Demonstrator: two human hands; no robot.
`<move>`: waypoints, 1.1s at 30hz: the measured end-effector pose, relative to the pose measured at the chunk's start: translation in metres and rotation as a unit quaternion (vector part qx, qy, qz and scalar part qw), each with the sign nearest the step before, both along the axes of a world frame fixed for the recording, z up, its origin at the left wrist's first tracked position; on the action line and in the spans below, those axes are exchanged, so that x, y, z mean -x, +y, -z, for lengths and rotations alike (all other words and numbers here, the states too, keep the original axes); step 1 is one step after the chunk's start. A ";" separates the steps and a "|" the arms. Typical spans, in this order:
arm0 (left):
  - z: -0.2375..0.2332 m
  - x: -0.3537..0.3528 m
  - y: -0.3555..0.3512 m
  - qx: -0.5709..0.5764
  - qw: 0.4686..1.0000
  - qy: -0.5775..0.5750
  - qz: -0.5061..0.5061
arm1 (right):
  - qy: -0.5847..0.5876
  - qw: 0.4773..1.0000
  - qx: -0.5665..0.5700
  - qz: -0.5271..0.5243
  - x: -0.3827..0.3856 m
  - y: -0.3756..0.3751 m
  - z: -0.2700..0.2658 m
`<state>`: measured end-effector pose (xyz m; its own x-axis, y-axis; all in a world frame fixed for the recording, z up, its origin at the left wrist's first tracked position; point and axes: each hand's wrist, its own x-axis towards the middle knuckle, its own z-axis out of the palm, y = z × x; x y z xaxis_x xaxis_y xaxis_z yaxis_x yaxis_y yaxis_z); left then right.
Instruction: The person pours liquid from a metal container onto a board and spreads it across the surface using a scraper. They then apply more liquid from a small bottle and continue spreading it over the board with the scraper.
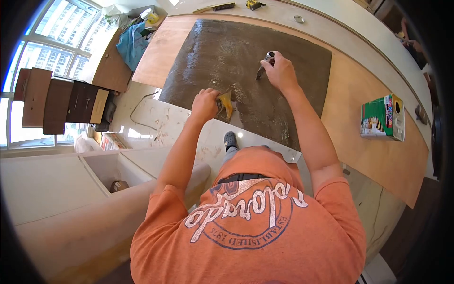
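Observation:
A dark brown sheet [265, 40] lies on the plywood, its surface wet and shiny towards the left. At its near edge my left hand [205, 105] is closed on a clear plastic container [225, 106] with yellow, glue-like liquid inside. My right hand [282, 72] grips a short tool [260, 72] with a dark handle, the handle's end poking out above the fingers. The tool's narrow, dark tip points down close over the sheet; whether it is a brush or a scraper I cannot tell.
Plywood [359, 109] extends to the right, bearing a green and white can [383, 118]. Along the far side lie a wire brush [214, 7], a yellow tape measure [255, 4] and a small round lid [299, 19]. Cabinets with drawers [61, 102] stand by the window at left.

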<state>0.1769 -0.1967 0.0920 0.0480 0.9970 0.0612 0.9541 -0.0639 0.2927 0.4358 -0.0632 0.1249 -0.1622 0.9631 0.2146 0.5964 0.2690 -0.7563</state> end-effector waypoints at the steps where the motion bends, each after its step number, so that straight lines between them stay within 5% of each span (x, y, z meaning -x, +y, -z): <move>1: 0.012 0.005 0.008 -0.002 1.000 0.012 -0.005 | -0.003 1.000 0.002 0.002 0.000 0.000 0.000; 7: 0.026 -0.013 0.010 0.047 0.998 0.021 0.033 | 0.005 1.000 -0.027 -0.007 -0.001 0.003 0.004; 18: 0.007 -0.041 -0.093 0.089 0.991 -0.030 0.098 | 0.013 1.000 -0.027 -0.004 -0.001 0.005 0.001; 25: -0.071 -0.042 -0.068 -0.081 0.987 -0.088 0.105 | -0.010 1.000 -0.008 -0.001 0.000 0.011 0.001; 33: 0.008 -0.043 -0.078 -0.125 0.989 -0.036 0.077 | -0.007 0.999 -0.042 0.002 -0.001 0.010 0.002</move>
<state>0.2200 -0.2751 0.0842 0.1855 0.9315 0.3128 0.9047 -0.2861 0.3157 0.4366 -0.0535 0.1225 -0.1612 0.9426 0.2923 0.6080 0.3281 -0.7229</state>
